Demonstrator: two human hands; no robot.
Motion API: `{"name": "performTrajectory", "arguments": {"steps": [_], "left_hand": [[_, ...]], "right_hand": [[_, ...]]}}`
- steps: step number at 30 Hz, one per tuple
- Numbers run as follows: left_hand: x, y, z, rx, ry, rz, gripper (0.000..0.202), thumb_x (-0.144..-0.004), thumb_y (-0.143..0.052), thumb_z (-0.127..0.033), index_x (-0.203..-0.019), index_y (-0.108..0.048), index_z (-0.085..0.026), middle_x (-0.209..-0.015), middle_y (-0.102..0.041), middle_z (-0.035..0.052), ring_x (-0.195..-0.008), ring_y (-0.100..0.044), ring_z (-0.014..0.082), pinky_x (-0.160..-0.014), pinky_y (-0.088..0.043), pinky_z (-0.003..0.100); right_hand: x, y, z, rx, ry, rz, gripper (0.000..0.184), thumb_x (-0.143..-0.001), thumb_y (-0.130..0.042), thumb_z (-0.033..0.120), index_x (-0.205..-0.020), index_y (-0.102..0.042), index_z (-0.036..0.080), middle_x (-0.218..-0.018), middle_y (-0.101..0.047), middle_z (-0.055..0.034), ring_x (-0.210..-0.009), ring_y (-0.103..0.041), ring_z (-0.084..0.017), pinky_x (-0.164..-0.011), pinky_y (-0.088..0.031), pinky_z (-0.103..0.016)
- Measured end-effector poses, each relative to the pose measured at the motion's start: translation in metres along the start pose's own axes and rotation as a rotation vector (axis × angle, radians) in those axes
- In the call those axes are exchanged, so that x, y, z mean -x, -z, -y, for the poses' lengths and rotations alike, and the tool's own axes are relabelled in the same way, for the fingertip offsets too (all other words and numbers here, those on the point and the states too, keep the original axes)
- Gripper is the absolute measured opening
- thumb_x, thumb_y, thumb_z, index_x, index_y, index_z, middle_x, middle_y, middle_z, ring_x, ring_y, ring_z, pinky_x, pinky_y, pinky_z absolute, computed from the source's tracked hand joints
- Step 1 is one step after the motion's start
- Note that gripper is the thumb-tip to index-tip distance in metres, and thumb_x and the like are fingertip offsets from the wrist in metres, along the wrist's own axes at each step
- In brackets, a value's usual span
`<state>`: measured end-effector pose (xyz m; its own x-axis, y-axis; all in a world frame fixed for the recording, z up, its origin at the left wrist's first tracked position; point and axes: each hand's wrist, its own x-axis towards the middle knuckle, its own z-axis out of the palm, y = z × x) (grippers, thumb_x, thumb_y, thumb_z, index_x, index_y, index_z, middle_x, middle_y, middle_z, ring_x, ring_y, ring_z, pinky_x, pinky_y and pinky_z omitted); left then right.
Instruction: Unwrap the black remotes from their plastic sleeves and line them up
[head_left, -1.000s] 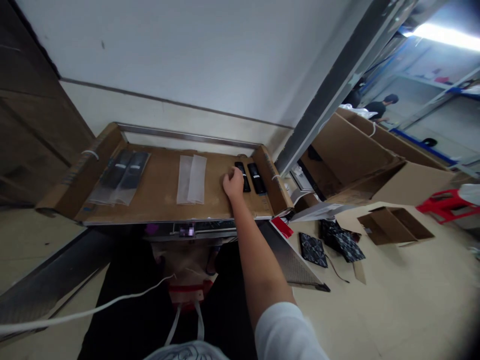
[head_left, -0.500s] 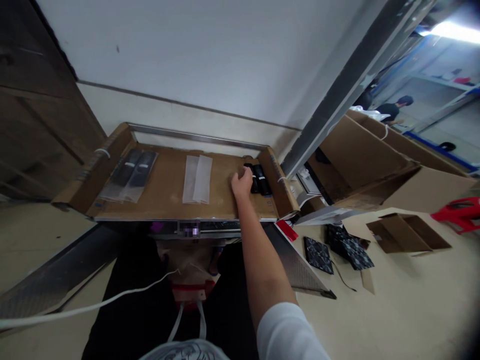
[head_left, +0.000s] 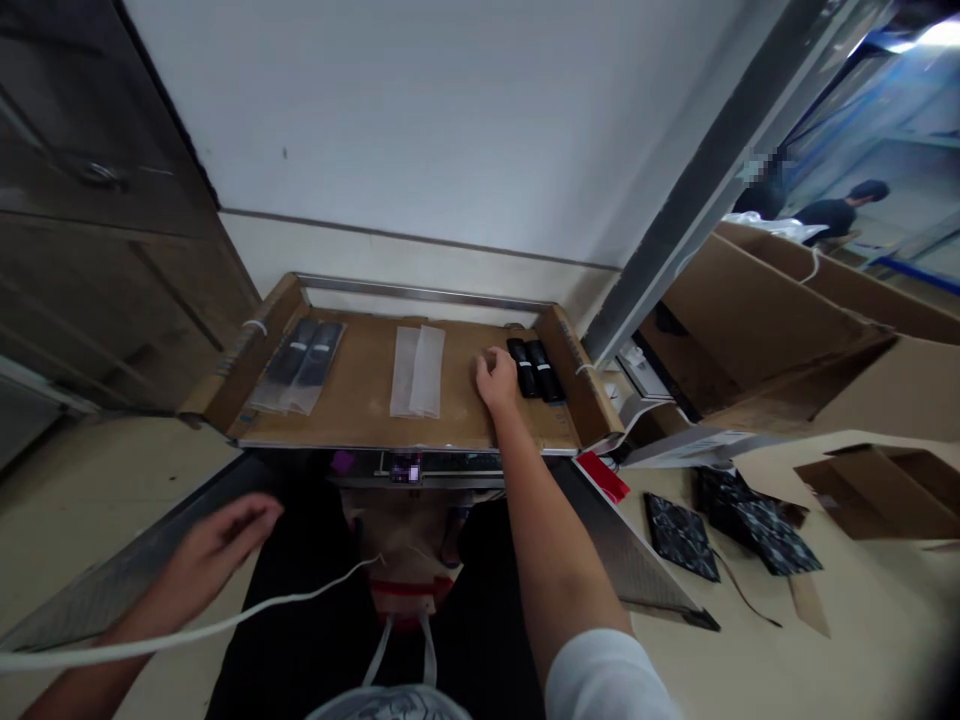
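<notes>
On the brown cardboard lining of a shallow tray (head_left: 360,432), my right hand (head_left: 498,378) rests with fingers loosely bent and a gap between thumb and fingers. No object shows in it. Just to its right lie two black rolled items (head_left: 541,372) with white bands. My left hand (head_left: 225,540) hangs low over the left side, in front of the tray, fingers loosely curved and apart, with nothing visible in it. Two translucent sleeves (head_left: 417,372) lie mid-tray, overlapping. At the tray's left end are two clear sleeves with dark banded items (head_left: 311,360) inside.
A white cable (head_left: 300,597) crosses in front of my left forearm. Large cardboard boxes (head_left: 780,330) stand at the right. Black patterned packages (head_left: 679,535) lie on the floor. A grey post (head_left: 697,170) rises behind the tray's right end. Another person (head_left: 832,215) is in the background.
My left hand has come into view at the lower left. My right hand has drawn slightly left from the black rolled items, which now show more fully. The camera view has shifted a little.
</notes>
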<state>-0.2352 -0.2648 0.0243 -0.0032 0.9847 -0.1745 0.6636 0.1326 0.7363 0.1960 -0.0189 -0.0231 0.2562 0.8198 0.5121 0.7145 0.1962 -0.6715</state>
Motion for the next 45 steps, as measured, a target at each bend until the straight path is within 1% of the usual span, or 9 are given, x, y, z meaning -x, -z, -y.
{"name": "performTrajectory", "arguments": {"steps": [6,10,14,18,24,33,39,43,45], "left_hand": [[-0.130,0.022,-0.075,-0.352,-0.333,-0.189,0.052,-0.092,-0.050,-0.041,-0.131,-0.060,-0.009,-0.134,-0.064,0.0201,-0.122,-0.062,0.0341,-0.110,-0.047,0.047],[-0.186,0.018,-0.106,-0.683,-0.055,-0.216,0.057,-0.093,-0.056,-0.042,-0.135,-0.056,-0.003,-0.137,-0.058,0.0323,-0.132,-0.053,0.0487,-0.104,-0.046,0.061],[-0.200,0.014,-0.116,-0.748,0.081,-0.077,0.065,-0.093,-0.059,-0.053,-0.128,-0.059,0.002,-0.140,-0.053,0.0375,-0.131,-0.052,0.0509,-0.102,-0.046,0.061],[-0.192,0.010,-0.118,-0.719,0.077,0.036,0.069,-0.088,-0.065,-0.053,-0.120,-0.061,0.008,-0.135,-0.056,0.0396,-0.126,-0.056,0.0503,-0.099,-0.047,0.054],[-0.181,-0.005,-0.114,-0.652,0.056,0.045,0.085,-0.084,-0.072,-0.047,-0.140,-0.042,0.010,-0.135,-0.058,0.0364,-0.120,-0.062,0.0414,-0.089,-0.048,0.038],[-0.177,0.004,-0.105,-0.441,0.079,0.043,0.032,-0.082,-0.064,-0.040,-0.090,-0.067,-0.009,-0.096,-0.073,0.0190,-0.091,-0.071,0.0320,-0.067,-0.047,0.031],[-0.100,-0.009,-0.110,0.038,0.002,0.057,0.041,-0.077,-0.058,-0.047,-0.104,-0.064,-0.017,-0.085,-0.071,0.0035,-0.079,-0.068,0.0261,-0.062,-0.049,0.030],[-0.041,-0.043,-0.132,0.291,-0.117,0.337,0.039,-0.070,-0.065,-0.041,-0.102,-0.066,-0.019,-0.090,-0.073,0.0034,-0.085,-0.068,0.0274,-0.074,-0.053,0.034],[-0.020,-0.063,-0.139,0.288,-0.209,0.510,0.029,-0.072,-0.063,-0.032,-0.099,-0.067,-0.020,-0.093,-0.074,0.0038,-0.088,-0.068,0.0267,-0.082,-0.052,0.035]], "right_hand": [[0.008,0.006,0.006,0.010,-0.032,0.029,0.025,-0.089,-0.055,0.024,-0.109,-0.066,0.015,-0.117,-0.069,-0.0187,-0.117,-0.059,-0.029,-0.111,-0.043,-0.046],[0.019,0.014,0.009,0.019,-0.053,0.024,0.020,-0.089,-0.054,0.023,-0.103,-0.068,0.016,-0.111,-0.071,-0.0159,-0.111,-0.061,-0.028,-0.106,-0.046,-0.042],[0.025,0.020,0.012,0.028,-0.073,0.036,0.018,-0.089,-0.054,0.020,-0.098,-0.069,0.016,-0.105,-0.072,-0.0151,-0.105,-0.064,-0.027,-0.102,-0.048,-0.040],[0.026,0.022,0.015,0.026,-0.089,0.053,0.016,-0.087,-0.054,0.016,-0.092,-0.070,0.016,-0.101,-0.072,-0.0134,-0.104,-0.064,-0.026,-0.101,-0.047,-0.037],[0.026,0.027,0.021,0.002,-0.160,0.065,0.015,-0.087,-0.055,0.018,-0.089,-0.070,0.019,-0.099,-0.074,-0.0105,-0.099,-0.065,-0.024,-0.096,-0.048,-0.034],[0.031,0.044,0.031,-0.090,-0.307,0.123,0.013,-0.083,-0.057,0.020,-0.080,-0.070,0.020,-0.088,-0.075,-0.0065,-0.087,-0.067,-0.023,-0.088,-0.050,-0.033],[0.075,0.072,0.078,-0.227,-0.386,0.133,0.038,-0.094,-0.051,0.051,-0.082,-0.070,0.019,-0.083,-0.075,-0.0042,-0.085,-0.068,-0.021,-0.082,-0.053,-0.031],[0.127,0.087,0.135,-0.776,-0.491,0.159,0.047,-0.089,-0.062,0.062,-0.113,-0.071,0.023,-0.110,-0.078,-0.0061,-0.102,-0.072,-0.023,-0.090,-0.056,-0.034],[0.146,0.094,0.152,-0.932,-0.640,0.159,0.047,-0.088,-0.064,0.065,-0.108,-0.069,0.023,-0.106,-0.079,-0.0061,-0.094,-0.074,-0.024,-0.083,-0.059,-0.036]]}}
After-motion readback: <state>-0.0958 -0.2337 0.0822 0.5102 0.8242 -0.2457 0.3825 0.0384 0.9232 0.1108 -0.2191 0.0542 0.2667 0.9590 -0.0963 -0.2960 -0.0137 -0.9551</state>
